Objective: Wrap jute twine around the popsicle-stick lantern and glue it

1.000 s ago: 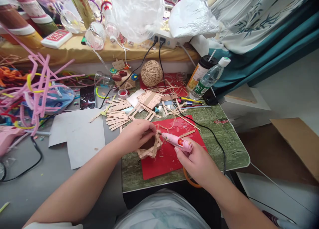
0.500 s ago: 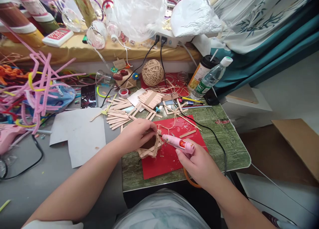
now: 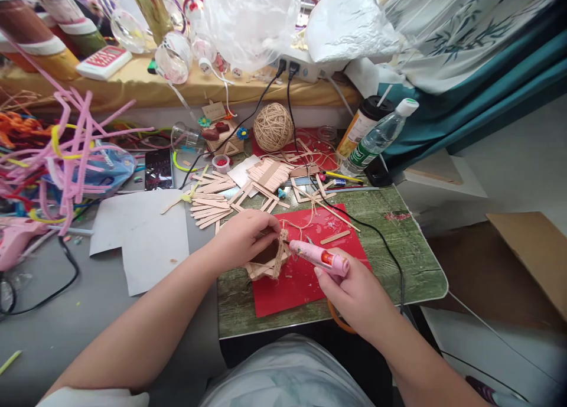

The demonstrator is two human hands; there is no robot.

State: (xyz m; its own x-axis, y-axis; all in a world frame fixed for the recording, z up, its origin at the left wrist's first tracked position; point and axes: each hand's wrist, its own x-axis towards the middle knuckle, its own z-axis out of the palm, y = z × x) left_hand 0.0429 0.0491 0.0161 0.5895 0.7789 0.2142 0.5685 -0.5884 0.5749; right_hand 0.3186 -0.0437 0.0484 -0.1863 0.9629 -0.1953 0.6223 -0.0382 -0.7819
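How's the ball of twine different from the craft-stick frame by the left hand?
The ball of twine is round, but the craft-stick frame has corners. The ball looks solid; the frame has a hollow middle. The ball sits farther back; the frame is right at the left hand. Both are tan and have twine.

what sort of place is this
Probably a craft corner at home, by a window: craft sticks are piled on the table, a ball of twine sits behind them, and pink pipe cleaners lie heaped at the left.
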